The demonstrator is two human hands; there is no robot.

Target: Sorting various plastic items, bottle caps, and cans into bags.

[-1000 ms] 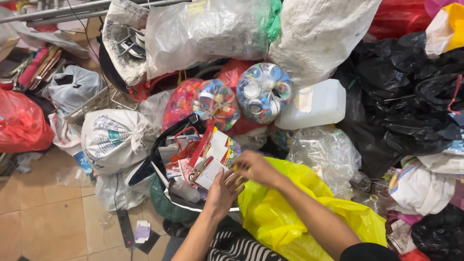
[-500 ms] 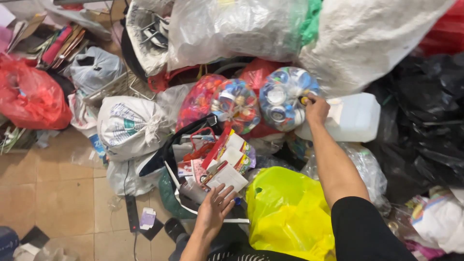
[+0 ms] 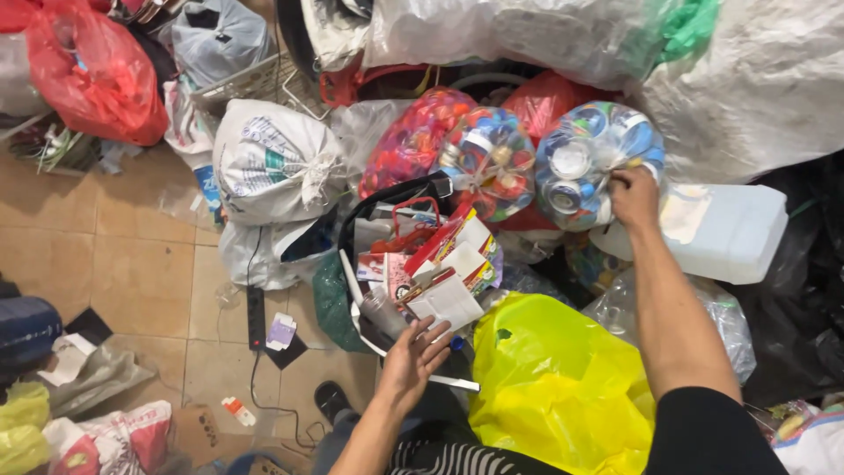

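The right hand [image 3: 635,195] clamps its grip on the knotted neck of a clear crinkly plastic bag of round bottle caps [image 3: 587,164], resting atop the heap. The left hand [image 3: 413,356], fingers apart, touches a stiff white card [image 3: 447,301]. Thin film could tear, spilling caps.

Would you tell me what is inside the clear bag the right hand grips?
Blue, white and silver lids fill the clear bag that the right hand grips; deeper layers are hidden.
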